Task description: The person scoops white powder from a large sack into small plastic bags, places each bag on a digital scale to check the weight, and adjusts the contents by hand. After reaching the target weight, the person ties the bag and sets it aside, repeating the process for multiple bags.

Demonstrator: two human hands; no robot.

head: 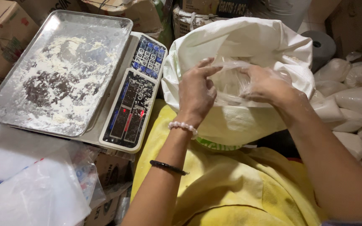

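A large white sack stands open in front of me, its rim rolled down. Over its mouth I hold a thin clear plastic bag. My left hand pinches the bag's near edge with fingers and thumb; a pale bead bracelet and a dark band sit on that wrist. My right hand, dusted with white powder, grips the bag's other edge. The sack's contents are hidden behind the bag and hands.
A digital scale with a flour-dusted metal tray sits at left. Empty clear bags lie lower left. Several filled, tied bags of white powder pile up at right. Cardboard boxes line the back. Yellow cloth covers my lap.
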